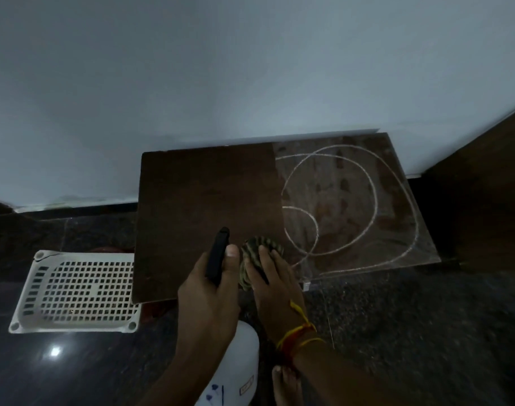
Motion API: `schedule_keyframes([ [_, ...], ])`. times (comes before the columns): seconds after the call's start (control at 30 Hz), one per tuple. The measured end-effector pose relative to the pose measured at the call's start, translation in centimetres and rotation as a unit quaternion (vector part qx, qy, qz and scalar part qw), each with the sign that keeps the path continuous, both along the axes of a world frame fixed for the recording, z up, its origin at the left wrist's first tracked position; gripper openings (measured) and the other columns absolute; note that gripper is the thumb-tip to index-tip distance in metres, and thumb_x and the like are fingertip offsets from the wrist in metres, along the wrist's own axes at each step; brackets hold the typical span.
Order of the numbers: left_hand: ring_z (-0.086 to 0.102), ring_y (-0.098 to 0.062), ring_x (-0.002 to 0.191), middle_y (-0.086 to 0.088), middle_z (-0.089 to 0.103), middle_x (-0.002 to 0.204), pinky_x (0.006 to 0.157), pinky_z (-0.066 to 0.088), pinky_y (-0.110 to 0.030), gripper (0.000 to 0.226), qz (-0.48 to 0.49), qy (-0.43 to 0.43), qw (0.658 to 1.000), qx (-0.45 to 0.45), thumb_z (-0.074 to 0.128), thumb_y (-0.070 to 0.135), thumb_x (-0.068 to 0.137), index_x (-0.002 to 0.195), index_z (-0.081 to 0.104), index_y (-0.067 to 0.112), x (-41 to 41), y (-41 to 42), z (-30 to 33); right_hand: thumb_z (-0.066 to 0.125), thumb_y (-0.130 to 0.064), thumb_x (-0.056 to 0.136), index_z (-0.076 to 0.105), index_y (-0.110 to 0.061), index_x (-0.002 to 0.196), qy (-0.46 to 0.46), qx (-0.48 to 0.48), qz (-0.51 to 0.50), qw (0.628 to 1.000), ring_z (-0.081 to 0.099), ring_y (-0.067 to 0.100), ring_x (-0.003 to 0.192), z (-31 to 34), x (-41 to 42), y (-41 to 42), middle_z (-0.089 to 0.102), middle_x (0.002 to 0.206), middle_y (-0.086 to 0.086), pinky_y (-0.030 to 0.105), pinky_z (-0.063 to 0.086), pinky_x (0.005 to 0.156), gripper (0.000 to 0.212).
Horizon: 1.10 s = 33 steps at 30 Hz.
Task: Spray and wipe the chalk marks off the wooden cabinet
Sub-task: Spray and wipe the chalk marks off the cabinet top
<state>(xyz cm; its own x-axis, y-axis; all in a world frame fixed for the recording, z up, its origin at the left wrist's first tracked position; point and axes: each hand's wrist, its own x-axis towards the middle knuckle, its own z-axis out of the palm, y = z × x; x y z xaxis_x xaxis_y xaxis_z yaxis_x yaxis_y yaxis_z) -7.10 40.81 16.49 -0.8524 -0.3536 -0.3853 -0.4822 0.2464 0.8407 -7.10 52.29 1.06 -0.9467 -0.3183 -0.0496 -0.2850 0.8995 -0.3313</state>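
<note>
A low wooden cabinet (203, 200) stands against the wall. Its left half is dark and its right half carries looping white chalk marks (373, 197). My left hand (212, 300) grips the black trigger head (218, 256) of a white spray bottle (238, 367), nozzle pointing at the cabinet top. My right hand (276, 285) presses a striped, bunched cloth (253, 256) onto the cabinet near its front edge, just left of the chalk loops. A red and yellow thread is tied around my right wrist.
A white perforated plastic basket (74, 291) lies upside down on the dark stone floor (411, 332) left of the cabinet. A dark wooden panel (490, 194) rises at the right. A pale wall is behind. A bare foot (285, 385) shows at the bottom.
</note>
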Motion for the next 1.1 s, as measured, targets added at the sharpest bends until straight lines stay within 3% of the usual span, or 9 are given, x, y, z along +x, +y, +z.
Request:
schedule_keyframes([
  [0.1, 0.066, -0.034, 0.067, -0.002, 0.064, 0.075, 0.061, 0.056, -0.045, 0.023, -0.018, -0.007, 1.000, -0.004, 0.042, 0.061, 0.077, 0.071, 0.048, 0.040, 0.7, 0.5, 0.2, 0.053, -0.019, 0.087, 0.060, -0.012, 0.122, 0.014, -0.015, 0.025, 0.999, 0.057, 0.042, 0.112, 0.2, -0.1, 1.4, 0.051, 0.136, 0.017, 0.052, 0.054, 0.084, 0.037],
  [0.23, 0.067, -0.030, 0.070, -0.003, 0.065, 0.077, 0.066, 0.059, -0.050, 0.025, -0.033, -0.006, 0.999, -0.013, 0.042, 0.063, 0.079, 0.074, 0.049, 0.040, 1.0, 2.0, -0.2, 0.075, -0.004, 0.063, 0.070, -0.006, 0.104, 0.039, -0.028, 0.013, 0.999, 0.063, 0.046, 0.086, 1.3, -1.5, 4.6, 0.062, 0.119, 0.024, 0.051, 0.057, 0.064, 0.042],
  [0.33, 0.066, -0.032, 0.069, -0.009, 0.064, 0.074, 0.065, 0.058, -0.053, 0.032, -0.036, -0.006, 0.999, -0.014, 0.042, 0.065, 0.078, 0.077, 0.053, 0.035, 1.0, 3.9, -0.9, 0.084, 0.003, 0.056, 0.071, -0.003, 0.104, 0.064, -0.044, -0.029, 0.997, 0.062, 0.051, 0.092, 2.0, -2.9, 7.4, 0.061, 0.118, 0.028, 0.056, 0.055, 0.072, 0.050],
  [0.43, 0.061, -0.037, 0.061, -0.008, 0.056, 0.064, 0.058, 0.056, -0.054, 0.045, -0.043, -0.002, 0.999, -0.009, 0.043, 0.064, 0.081, 0.083, 0.058, 0.021, 0.8, 6.1, -1.5, 0.061, 0.000, 0.086, 0.062, -0.018, 0.121, 0.098, -0.043, -0.076, 0.991, 0.046, 0.045, 0.124, 2.9, -3.7, 10.6, 0.045, 0.141, 0.021, 0.054, 0.044, 0.100, 0.039],
  [0.57, 0.060, -0.034, 0.056, -0.009, 0.055, 0.059, 0.054, 0.054, -0.054, 0.044, -0.037, 0.003, 0.999, -0.018, 0.044, 0.060, 0.086, 0.081, 0.059, 0.019, 0.3, 9.1, -2.0, 0.050, 0.009, 0.076, 0.063, -0.002, 0.120, 0.135, -0.041, -0.117, 0.983, 0.052, 0.052, 0.110, 4.0, -4.1, 15.3, 0.050, 0.133, 0.029, 0.059, 0.047, 0.090, 0.047],
  [0.67, 0.063, -0.038, 0.059, -0.014, 0.059, 0.063, 0.055, 0.055, -0.053, 0.031, -0.049, 0.004, 0.998, -0.030, 0.047, 0.053, 0.092, 0.079, 0.056, 0.026, -0.5, 11.1, -1.7, 0.052, 0.006, 0.090, 0.055, -0.004, 0.130, 0.079, -0.010, -0.125, 0.989, 0.035, 0.049, 0.130, 4.4, -5.1, 18.2, 0.038, 0.145, 0.025, 0.057, 0.033, 0.107, 0.041],
  [0.8, 0.059, -0.024, 0.054, -0.005, 0.060, 0.062, 0.053, 0.051, -0.038, 0.037, -0.057, 0.046, 0.996, -0.051, 0.043, 0.058, 0.091, 0.085, 0.059, 0.024, -2.4, 13.1, -0.6, 0.057, 0.009, 0.078, 0.064, 0.002, 0.117, 0.092, -0.064, -0.194, 0.975, 0.050, 0.058, 0.109, 4.5, -5.2, 21.3, 0.049, 0.131, 0.034, 0.065, 0.041, 0.091, 0.039],
  [0.93, 0.059, -0.021, 0.055, -0.006, 0.061, 0.064, 0.051, 0.046, -0.031, 0.038, -0.065, 0.082, 0.992, -0.075, 0.046, 0.051, 0.094, 0.087, 0.060, 0.017, -4.9, 14.8, 0.2, 0.061, 0.021, 0.071, 0.063, 0.001, 0.120, 0.084, -0.078, -0.210, 0.971, 0.047, 0.059, 0.109, 5.3, -4.5, 23.2, 0.047, 0.134, 0.032, 0.063, 0.042, 0.090, 0.053],
  [1.1, 0.066, -0.027, 0.061, -0.010, 0.068, 0.069, 0.060, 0.057, -0.041, 0.041, -0.089, 0.093, 0.988, -0.087, 0.047, 0.053, 0.094, 0.086, 0.062, 0.015, -6.8, 17.0, 0.0, 0.067, 0.020, 0.068, 0.066, 0.001, 0.115, 0.097, -0.084, -0.211, 0.969, 0.053, 0.056, 0.102, 5.2, -4.8, 25.9, 0.052, 0.129, 0.032, 0.061, 0.049, 0.085, 0.051],
])
